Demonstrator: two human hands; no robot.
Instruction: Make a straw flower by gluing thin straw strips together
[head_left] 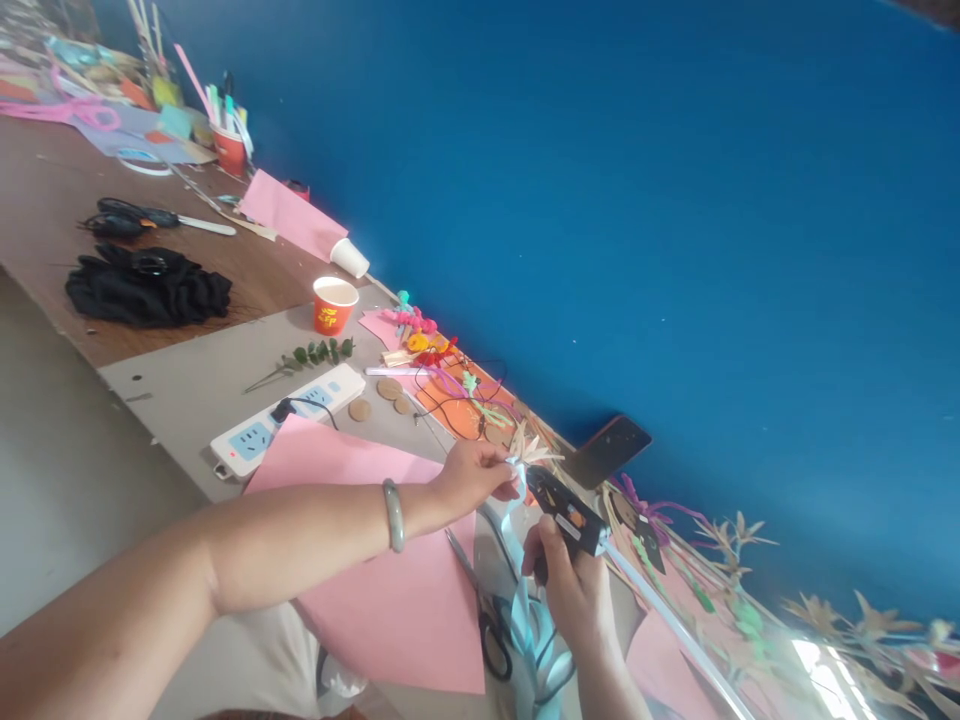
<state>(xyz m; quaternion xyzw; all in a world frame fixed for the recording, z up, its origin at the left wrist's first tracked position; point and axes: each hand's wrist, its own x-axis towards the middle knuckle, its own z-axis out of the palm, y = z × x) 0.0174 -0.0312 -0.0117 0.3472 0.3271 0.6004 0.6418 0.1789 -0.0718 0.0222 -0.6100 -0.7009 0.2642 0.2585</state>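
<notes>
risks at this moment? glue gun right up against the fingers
1. The glue gun nozzle in the right hand sits almost against the left hand fingers pinching the pale ribbon piece: burn risk.
2. Glue could drip on the pink paper or scissors below.
3. Its cord runs by the scissors: snag risk.

My arms are bare from the elbow down, with no sleeves showing on either one. On my left wrist I wear a smooth, rounded bangle (393, 515) in a pale grey-green, snug against the arm. My left hand (472, 478) and right hand (574, 590) carry no rings or gloves that I can see.
</notes>
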